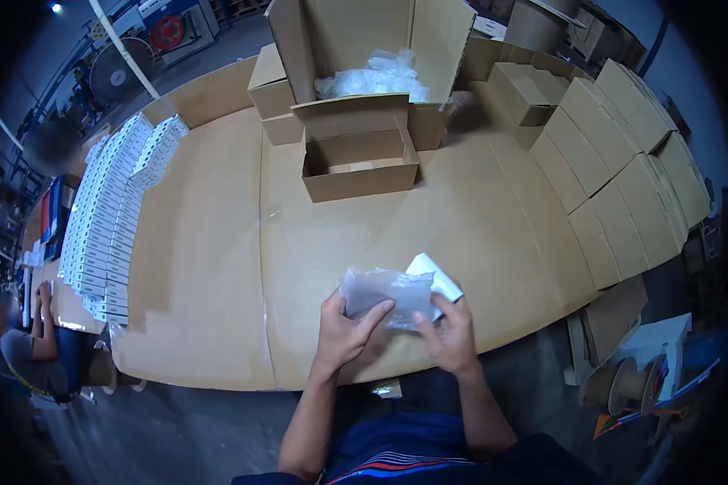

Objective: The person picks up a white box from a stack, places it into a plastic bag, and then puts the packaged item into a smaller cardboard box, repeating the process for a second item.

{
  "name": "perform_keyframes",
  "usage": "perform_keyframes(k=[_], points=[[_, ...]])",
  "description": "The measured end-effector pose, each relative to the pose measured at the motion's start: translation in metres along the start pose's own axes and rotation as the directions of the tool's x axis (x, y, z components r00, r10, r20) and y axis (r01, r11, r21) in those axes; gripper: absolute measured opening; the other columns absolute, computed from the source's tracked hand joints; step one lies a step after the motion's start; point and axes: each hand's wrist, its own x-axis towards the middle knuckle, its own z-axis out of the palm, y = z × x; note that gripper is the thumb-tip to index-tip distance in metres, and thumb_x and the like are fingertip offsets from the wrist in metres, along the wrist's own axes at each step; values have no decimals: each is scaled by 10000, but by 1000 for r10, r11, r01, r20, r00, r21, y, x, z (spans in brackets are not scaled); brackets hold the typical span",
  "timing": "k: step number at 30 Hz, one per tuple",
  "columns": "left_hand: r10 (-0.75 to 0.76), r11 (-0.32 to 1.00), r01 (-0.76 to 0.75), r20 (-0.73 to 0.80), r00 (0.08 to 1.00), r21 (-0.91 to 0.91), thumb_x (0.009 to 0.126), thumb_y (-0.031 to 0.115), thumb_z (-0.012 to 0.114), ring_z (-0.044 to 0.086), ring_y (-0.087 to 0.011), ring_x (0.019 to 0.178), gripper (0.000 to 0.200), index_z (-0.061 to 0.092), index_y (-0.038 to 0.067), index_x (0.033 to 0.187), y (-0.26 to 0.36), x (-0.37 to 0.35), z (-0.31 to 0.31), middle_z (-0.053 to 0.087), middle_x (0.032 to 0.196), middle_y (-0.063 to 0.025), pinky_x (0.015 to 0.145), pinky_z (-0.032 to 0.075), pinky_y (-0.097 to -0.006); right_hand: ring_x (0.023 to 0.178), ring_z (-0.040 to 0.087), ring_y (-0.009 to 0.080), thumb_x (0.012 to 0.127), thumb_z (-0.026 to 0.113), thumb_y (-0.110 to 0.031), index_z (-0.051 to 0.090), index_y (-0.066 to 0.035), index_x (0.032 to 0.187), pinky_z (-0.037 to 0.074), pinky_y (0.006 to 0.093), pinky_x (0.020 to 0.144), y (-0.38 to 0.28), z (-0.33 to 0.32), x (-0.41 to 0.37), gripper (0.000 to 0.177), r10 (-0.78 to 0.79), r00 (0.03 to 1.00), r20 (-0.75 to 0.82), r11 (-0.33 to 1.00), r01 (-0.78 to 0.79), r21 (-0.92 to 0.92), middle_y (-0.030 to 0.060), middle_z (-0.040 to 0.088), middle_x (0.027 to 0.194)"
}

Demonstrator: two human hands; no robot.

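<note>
Over the front of the cardboard-covered table, my left hand [349, 330] grips a clear plastic bag [384, 293], its thumb pressed on the near face. My right hand [449, 333] is closed at the bag's right end and also holds a small white box [433, 275], which pokes up behind the bag. Part of the white box is hidden by the bag and fingers. Farther back, in front of both hands, an open brown carton [362, 187] stands with its flap raised and a small pale piece on its floor.
A big open carton [295, 48] behind holds crumpled clear plastic bags [378, 77]. White boxes [97, 234] are stacked in rows at left. Closed brown cartons [623, 194] pile up at right. Another person [32, 347] sits at far left; wire spools [629, 386] stand at lower right.
</note>
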Motion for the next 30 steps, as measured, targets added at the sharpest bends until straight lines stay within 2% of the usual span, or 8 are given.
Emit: perform_keyframes(k=[2, 3, 4, 7, 10, 13, 19, 30], points=[[76, 995, -78, 29, 997, 56, 847, -5, 792, 703, -161, 941, 237, 663, -7, 1046, -4, -2, -2, 736, 992, -93, 832, 559, -305, 1097, 617, 244, 972, 524, -56, 704, -9, 1195, 481, 350, 968, 8, -25, 9, 291, 54, 998, 30, 978, -59, 199, 146, 655, 1202], [86, 992, -90, 54, 995, 91, 835, -24, 788, 710, -173, 941, 245, 655, -11, 1039, -7, -5, -4, 736, 992, -101, 836, 563, -310, 1113, 600, 197, 1022, 457, -88, 709, 18, 1179, 468, 316, 976, -15, -35, 22, 316, 99, 995, -27, 981, -93, 171, 131, 665, 1180], [96, 987, -106, 81, 992, 124, 823, -43, 785, 717, -185, 941, 253, 647, -15, 1032, -9, -7, -5, 735, 992, -109, 839, 566, -316, 1132, 578, 174, 1027, 485, -51, 598, 21, 1339, 466, 306, 984, -13, -44, 28, 341, 83, 996, -35, 965, -71, 252, 133, 631, 1208], [83, 977, -105, 122, 989, 183, 806, -71, 773, 735, -209, 946, 268, 635, -22, 1030, -10, -11, -3, 740, 982, -126, 847, 576, -324, 1120, 568, 173, 975, 591, 33, 470, -10, 1402, 488, 311, 959, -41, -44, 54, 446, -71, 985, -155, 840, 143, 523, 132, 564, 1240], [76, 974, -100, 122, 990, 203, 805, -36, 769, 753, -234, 932, 280, 653, -18, 1059, -11, -12, -2, 755, 980, -147, 823, 576, -328, 1094, 557, 174, 897, 671, 122, 415, -36, 1343, 505, 317, 931, -50, -38, 61, 538, -294, 952, -86, 847, 301, 439, 130, 502, 1232], [62, 970, -86, 111, 992, 227, 813, -9, 776, 760, -244, 915, 312, 660, -21, 1103, -12, -15, -2, 763, 984, -159, 797, 577, -335, 1039, 566, 171, 891, 655, 149, 498, -23, 1197, 521, 277, 890, -55, -25, 62, 384, -327, 945, 19, 823, 275, 498, 123, 489, 1147], [81, 972, -103, 111, 990, 211, 836, 23, 801, 756, -228, 905, 352, 647, -38, 1146, -13, -15, -4, 764, 979, -171, 779, 582, -339, 953, 596, 154, 896, 657, 130, 608, 15, 1007, 546, 274, 800, -60, -30, 69, 168, -341, 920, 193, 892, 251, 377, 121, 499, 1109], [-147, 989, 149, 130, 981, -8, 883, -12, 761, 702, -141, 953, 273, 637, -40, 1125, -6, -16, -3, 745, 1023, -114, 838, 565, -305, 1013, 639, 241, 687, 933, -93, 615, -91, 1064, 556, 329, 812, -31, -37, 73, 493, -441, 851, 285, 896, 401, 189, 146, 561, 1204]])
